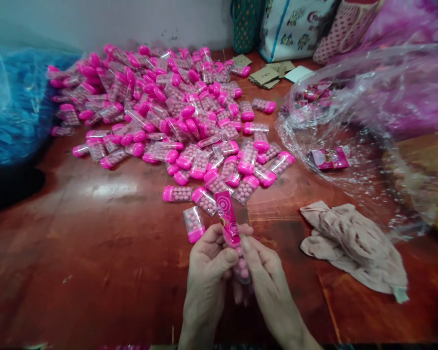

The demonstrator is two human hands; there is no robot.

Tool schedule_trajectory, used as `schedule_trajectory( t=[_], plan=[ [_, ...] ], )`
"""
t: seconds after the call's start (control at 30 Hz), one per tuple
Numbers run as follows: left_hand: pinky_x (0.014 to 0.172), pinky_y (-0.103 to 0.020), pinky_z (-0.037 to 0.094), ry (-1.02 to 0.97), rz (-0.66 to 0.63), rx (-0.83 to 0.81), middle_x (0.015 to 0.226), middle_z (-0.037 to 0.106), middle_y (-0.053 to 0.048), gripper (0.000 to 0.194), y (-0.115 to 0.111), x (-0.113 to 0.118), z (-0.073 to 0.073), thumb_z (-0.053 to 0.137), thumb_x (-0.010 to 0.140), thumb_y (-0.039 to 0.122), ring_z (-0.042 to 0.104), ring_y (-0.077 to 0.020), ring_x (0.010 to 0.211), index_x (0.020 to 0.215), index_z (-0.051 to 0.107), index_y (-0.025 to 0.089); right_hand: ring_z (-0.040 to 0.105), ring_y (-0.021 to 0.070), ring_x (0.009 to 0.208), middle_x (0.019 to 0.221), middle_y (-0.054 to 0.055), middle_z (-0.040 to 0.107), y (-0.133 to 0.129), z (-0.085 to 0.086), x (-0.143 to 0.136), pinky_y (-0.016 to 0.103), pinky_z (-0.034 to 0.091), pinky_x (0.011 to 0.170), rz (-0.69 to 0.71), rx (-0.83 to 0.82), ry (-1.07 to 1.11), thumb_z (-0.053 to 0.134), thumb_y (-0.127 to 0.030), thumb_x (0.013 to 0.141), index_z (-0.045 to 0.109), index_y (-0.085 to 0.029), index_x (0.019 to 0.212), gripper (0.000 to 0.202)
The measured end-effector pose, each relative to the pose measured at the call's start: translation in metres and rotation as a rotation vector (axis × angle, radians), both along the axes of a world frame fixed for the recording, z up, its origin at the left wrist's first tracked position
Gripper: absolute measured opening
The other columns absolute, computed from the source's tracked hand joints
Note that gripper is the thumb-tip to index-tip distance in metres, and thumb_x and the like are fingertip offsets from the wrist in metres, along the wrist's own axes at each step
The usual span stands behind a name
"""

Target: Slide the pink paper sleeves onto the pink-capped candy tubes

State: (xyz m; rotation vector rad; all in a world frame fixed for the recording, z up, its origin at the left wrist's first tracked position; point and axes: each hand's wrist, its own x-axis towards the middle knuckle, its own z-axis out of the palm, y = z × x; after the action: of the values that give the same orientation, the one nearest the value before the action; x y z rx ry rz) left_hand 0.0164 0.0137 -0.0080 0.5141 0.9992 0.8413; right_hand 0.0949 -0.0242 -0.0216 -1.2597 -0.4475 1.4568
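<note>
Bare wrists come up from the lower edge, leading to the left hand (206, 265) and right hand (268, 267), which are closed together on one clear container of pink beads (242, 266). It sits between the two thumbs, its rounded end pointing down toward the person and showing below the thumb tips. The left thumb presses on its left side; the right thumb lies on its right, at the bottom edge of a printed magenta sleeve (226, 214). That sleeve stands up out of the grip, slightly tilted left, and overlaps the container's far part; whether it goes around it or only lies against it, I cannot tell. The fingers behind are partly hidden.

Just beyond the left hand, a pink-capped container (194, 224) lies on the red-brown table (105, 253). Farther out spreads a large heap of similar containers (160, 112), reaching back to the pale wall (149, 24). To the right are a crumpled beige cloth (357, 248) and a clear plastic bag (364, 180) with a magenta packet (330, 158). Brown cards (264, 77) lie behind the heap's right side, and a bag of blue items (14, 107) sits far left.
</note>
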Motion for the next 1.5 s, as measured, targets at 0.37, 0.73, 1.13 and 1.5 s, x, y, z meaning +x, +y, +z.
schedule_trajectory(
  t=[0.37, 0.73, 1.13, 1.5],
  plan=[
    [0.047, -0.017, 0.047, 0.037, 0.097, -0.005, 0.060, 0.063, 0.001, 0.015, 0.001, -0.008, -0.009, 0.068, 0.071, 0.016, 0.057, -0.0077, 0.047, 0.085, 0.061, 0.014, 0.061, 0.0119, 0.069, 0.079, 0.005, 0.060, -0.005, 0.003, 0.014, 0.019, 0.052, 0.065, -0.035, 0.455, -0.894, 0.046, -0.001, 0.085, 0.062, -0.012, 0.106, 0.028],
    [0.044, -0.017, 0.046, 0.061, 0.008, 0.020, 0.056, 0.060, 0.002, 0.018, 0.001, -0.008, -0.005, 0.068, 0.070, 0.016, 0.056, -0.0083, 0.044, 0.086, 0.061, 0.014, 0.052, 0.0114, 0.053, 0.063, 0.001, 0.050, -0.004, -0.001, 0.013, 0.019, 0.044, 0.047, -0.029, 0.507, -1.191, 0.039, -0.012, 0.093, 0.058, -0.015, 0.086, 0.020],
    [0.061, -0.024, 0.051, 0.027, 0.007, -0.069, 0.068, 0.067, -0.004, 0.009, -0.005, -0.001, -0.007, 0.068, 0.072, 0.017, 0.062, -0.0124, 0.058, 0.079, 0.065, 0.013, 0.048, 0.0138, 0.052, 0.059, 0.001, 0.046, 0.008, -0.012, 0.024, 0.023, 0.035, 0.046, -0.056, 0.487, -1.443, 0.034, -0.017, 0.093, 0.051, -0.017, 0.075, 0.025],
    [0.055, -0.016, 0.046, 0.140, 0.183, 0.037, 0.062, 0.063, 0.001, 0.005, -0.015, 0.003, -0.005, 0.064, 0.077, 0.017, 0.060, -0.0079, 0.055, 0.082, 0.066, 0.015, 0.047, 0.0151, 0.051, 0.057, 0.002, 0.049, 0.003, -0.019, 0.013, 0.024, 0.036, 0.046, -0.093, 0.592, -1.431, 0.037, -0.010, 0.090, 0.054, -0.013, 0.081, 0.020]
  ],
)
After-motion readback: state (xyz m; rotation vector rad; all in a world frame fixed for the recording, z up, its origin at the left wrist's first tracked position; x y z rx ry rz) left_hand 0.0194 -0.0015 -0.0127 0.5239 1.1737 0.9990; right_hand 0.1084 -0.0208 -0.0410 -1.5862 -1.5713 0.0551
